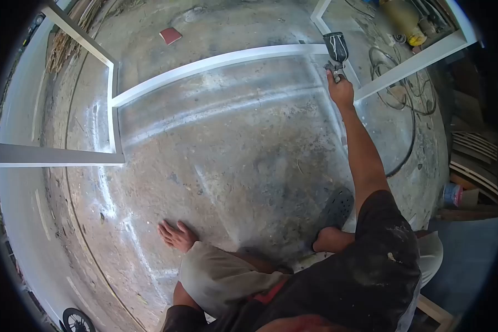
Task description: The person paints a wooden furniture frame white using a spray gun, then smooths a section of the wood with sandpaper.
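My right hand point(341, 90) reaches far forward and is wrapped round the handle of a paint spray gun point(336, 48), whose dark cup is streaked with white. The gun is at the right end of a long white bar point(221, 67), part of a white frame that stands on the floor. The frame's left side point(113, 105) and right arm point(415, 65) rise toward me. Beside my left knee, my left hand point(177, 237) is empty, its fingers spread above the concrete floor point(232, 166).
A black hose point(412, 138) coils on the floor at the right. A red sanding-paper-like square point(170, 36) lies beyond the bar. White overspray lines mark the concrete. My clog point(337, 207) is below my right arm, and a small wheel point(77, 321) shows at lower left.
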`<control>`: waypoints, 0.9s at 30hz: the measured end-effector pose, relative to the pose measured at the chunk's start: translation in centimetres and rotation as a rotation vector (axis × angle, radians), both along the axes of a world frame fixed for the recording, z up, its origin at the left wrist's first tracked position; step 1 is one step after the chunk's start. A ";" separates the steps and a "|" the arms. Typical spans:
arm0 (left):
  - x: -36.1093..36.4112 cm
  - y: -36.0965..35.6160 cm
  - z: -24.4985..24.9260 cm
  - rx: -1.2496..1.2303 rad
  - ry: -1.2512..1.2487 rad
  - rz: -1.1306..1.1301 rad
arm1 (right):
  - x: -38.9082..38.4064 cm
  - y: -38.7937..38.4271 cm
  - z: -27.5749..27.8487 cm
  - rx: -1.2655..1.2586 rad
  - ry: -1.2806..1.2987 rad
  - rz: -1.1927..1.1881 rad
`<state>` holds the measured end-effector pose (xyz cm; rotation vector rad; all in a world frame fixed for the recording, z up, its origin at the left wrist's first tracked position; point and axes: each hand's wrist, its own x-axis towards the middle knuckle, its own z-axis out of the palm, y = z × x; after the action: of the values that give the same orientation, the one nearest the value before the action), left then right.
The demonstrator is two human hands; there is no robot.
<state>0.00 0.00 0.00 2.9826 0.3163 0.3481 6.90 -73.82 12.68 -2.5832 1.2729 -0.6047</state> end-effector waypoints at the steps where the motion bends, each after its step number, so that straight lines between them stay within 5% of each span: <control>1: 0.1 0.6 0.2 0.010 -0.002 -0.002 | -0.2 -0.2 0.4 0.014 -0.001 -0.033; 8: 0.0 -0.4 -0.3 0.009 0.008 0.007 | -1.6 -6.7 -1.2 -0.035 -0.060 -0.165; 13: -0.1 -0.3 -0.6 0.013 -0.002 0.010 | -1.0 -3.6 -1.8 0.021 -0.094 -0.096; 20: 0.2 0.2 -1.3 0.029 -0.042 0.004 | 2.9 14.8 -1.1 0.420 -0.302 0.218; 27: 0.6 0.8 -3.1 0.047 -0.071 -0.012 | 1.9 36.2 6.3 1.002 -0.448 0.612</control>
<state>0.58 0.83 -3.11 3.0080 0.2872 0.4658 8.79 -37.62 19.01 -1.6904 0.3953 -0.2697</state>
